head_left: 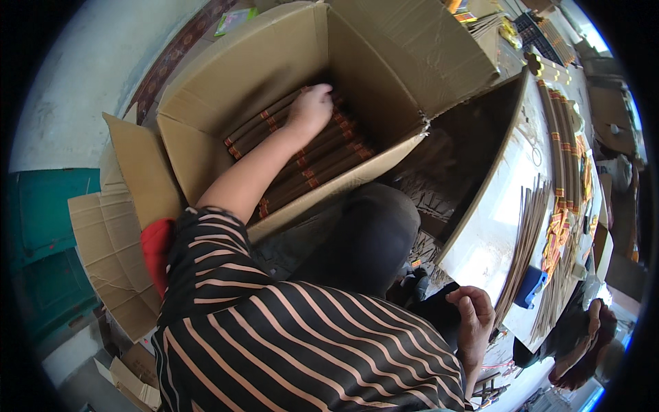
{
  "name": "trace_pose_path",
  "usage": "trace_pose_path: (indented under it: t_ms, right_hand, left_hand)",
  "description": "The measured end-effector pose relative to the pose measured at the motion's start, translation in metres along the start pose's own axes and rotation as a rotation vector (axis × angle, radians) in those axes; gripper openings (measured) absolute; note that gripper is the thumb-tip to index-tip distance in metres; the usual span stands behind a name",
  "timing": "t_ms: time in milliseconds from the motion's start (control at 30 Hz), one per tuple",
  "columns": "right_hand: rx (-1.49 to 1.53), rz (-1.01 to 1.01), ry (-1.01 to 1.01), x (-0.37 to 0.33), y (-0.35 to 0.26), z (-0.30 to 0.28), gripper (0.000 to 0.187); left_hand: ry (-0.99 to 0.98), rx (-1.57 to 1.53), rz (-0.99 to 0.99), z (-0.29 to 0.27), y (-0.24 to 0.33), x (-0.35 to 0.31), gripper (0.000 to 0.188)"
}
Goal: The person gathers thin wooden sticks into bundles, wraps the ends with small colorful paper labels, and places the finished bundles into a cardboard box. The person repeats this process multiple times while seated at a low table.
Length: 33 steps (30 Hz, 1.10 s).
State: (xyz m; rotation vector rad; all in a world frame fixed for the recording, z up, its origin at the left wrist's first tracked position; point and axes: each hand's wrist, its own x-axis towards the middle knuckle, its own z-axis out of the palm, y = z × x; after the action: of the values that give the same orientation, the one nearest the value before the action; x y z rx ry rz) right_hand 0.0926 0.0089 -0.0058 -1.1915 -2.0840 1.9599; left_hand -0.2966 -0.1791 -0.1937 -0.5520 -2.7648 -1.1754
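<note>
Brown incense stick bundles (320, 156) with red and orange paper bands lie in rows at the bottom of a large open cardboard box (237, 86). My left hand (312, 110) reaches down into this box, its fingers curled on the far end of one bundle. Part of the bundle is hidden under the hand. To the right, outside the box, my right hand (473, 316) hovers between my knee and a white-topped table (495, 233). Its fingers are loosely curled, and I see nothing in them.
Loose brown sticks (525, 240), banded bundles (559, 151), orange paper labels (555, 240) and a blue object (530, 287) lie on the table. Another person's arm (573, 353) shows beyond it. Box flaps (113, 261) stick out at the left.
</note>
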Motion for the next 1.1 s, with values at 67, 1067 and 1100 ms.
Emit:
trace_pose_path:
  t_ms: [67, 1067, 1100]
  right_hand:
    - [0.006, -0.074, 0.038, -0.006, 0.0, -0.001, 0.021]
    - [-0.618, -1.275, 0.078, -0.085, -0.007, -0.037, 0.033]
    - [-0.572, -1.284, 0.087, -0.086, -0.006, -0.038, 0.035]
  left_hand:
    - [-0.019, -0.137, 0.475, -0.026, 0.089, -0.013, 0.021]
    - [-1.556, -0.321, 0.716, -0.071, 0.323, -0.217, 0.033]
    - [-1.516, -0.31, 0.772, -0.068, 0.325, -0.22, 0.033]
